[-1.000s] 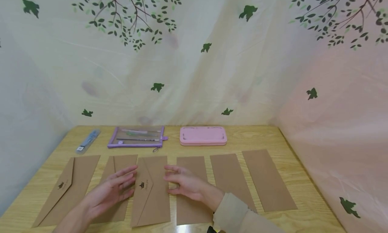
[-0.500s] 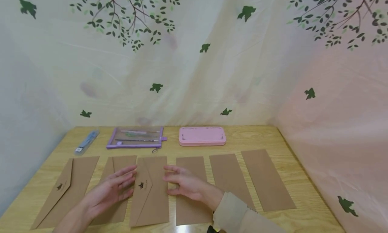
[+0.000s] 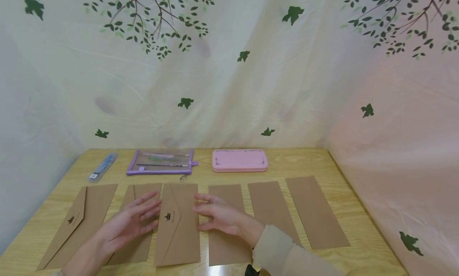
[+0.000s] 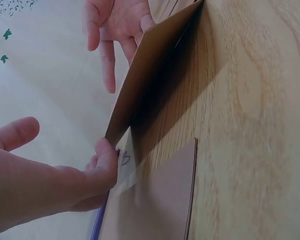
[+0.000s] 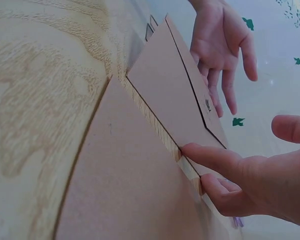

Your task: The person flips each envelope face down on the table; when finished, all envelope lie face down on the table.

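A brown paper envelope (image 3: 186, 236) with a pointed flap and a printed crown lies flap side up between my hands. Beside its left edge is my left hand (image 3: 123, 226), palm turned inward and fingers loosely extended over a second flapped envelope (image 3: 134, 252). In the left wrist view, the near edge of the middle envelope (image 4: 142, 75) stands raised off the table, left fingertips (image 4: 107, 155) at its corner. My right hand (image 3: 226, 218) has its fingertips along the right edge, thumb apart, above a plain brown envelope (image 3: 226, 254). The right wrist view shows those fingers (image 5: 210, 155) touching that edge.
Another flapped envelope (image 3: 93, 212) lies far left; two plain ones (image 3: 272, 208) (image 3: 317, 214) lie to the right. Along the back are a blue packaged item (image 3: 102, 168), a purple-edged zip pouch (image 3: 161, 170) with pens, and a pink case (image 3: 239, 161). Printed cloth (image 3: 222, 76) hangs behind.
My left hand has shifted slightly upward, its fingers spreading a little beside the envelope's left edge. My right hand and the envelopes stay nearly where they were.
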Action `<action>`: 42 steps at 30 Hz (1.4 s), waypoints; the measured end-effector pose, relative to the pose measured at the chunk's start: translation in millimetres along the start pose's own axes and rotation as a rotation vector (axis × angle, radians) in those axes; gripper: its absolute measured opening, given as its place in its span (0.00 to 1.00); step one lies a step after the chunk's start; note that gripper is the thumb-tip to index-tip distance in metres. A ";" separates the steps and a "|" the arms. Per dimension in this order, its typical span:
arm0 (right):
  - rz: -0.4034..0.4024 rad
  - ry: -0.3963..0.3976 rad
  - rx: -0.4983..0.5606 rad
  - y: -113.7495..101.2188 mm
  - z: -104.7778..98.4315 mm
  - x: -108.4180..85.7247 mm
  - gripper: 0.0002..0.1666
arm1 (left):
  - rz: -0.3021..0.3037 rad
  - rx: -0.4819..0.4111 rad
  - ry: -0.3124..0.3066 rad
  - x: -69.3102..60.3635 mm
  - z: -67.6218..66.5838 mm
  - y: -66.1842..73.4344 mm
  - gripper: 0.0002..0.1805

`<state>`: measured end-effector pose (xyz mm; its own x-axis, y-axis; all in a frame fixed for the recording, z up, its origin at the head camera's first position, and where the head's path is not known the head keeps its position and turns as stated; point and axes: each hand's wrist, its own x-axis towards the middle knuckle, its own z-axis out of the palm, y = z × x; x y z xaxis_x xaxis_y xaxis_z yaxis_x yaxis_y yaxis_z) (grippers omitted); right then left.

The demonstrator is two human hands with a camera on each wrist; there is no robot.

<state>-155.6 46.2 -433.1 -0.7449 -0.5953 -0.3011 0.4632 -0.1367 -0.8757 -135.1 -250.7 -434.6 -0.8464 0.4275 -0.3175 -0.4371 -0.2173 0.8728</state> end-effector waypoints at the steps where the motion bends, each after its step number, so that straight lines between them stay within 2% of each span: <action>1: 0.000 -0.001 0.001 0.0 0.0 0.0 0.39 | 0.001 -0.002 0.002 0.0 0.3 0.4 0.36; 11: -0.001 -0.002 -0.005 1.9 2.1 -1.7 0.41 | -0.005 0.004 -0.052 0.6 7.6 3.5 0.41; 19: 0.001 -0.007 -0.004 0.1 2.4 -1.7 0.42 | -0.018 0.019 -0.013 1.9 11.5 3.3 0.39; 23: 0.003 -0.006 -0.001 -1.8 3.5 -1.7 0.42 | -0.025 -0.006 -0.021 2.5 12.0 2.7 0.37; 32: 0.005 -0.011 0.010 -2.3 4.9 -1.0 0.42 | -0.034 -0.033 -0.008 4.6 13.7 4.5 0.25; 42: -0.001 -0.008 0.008 -2.4 5.4 -0.8 0.42 | -0.028 -0.040 -0.031 5.8 20.0 7.7 0.19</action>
<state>-153.5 42.7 -428.7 -0.7416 -0.6013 -0.2973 0.4662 -0.1433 -0.8730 -137.3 -232.4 -422.3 -0.8241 0.4606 -0.3295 -0.4729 -0.2394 0.8480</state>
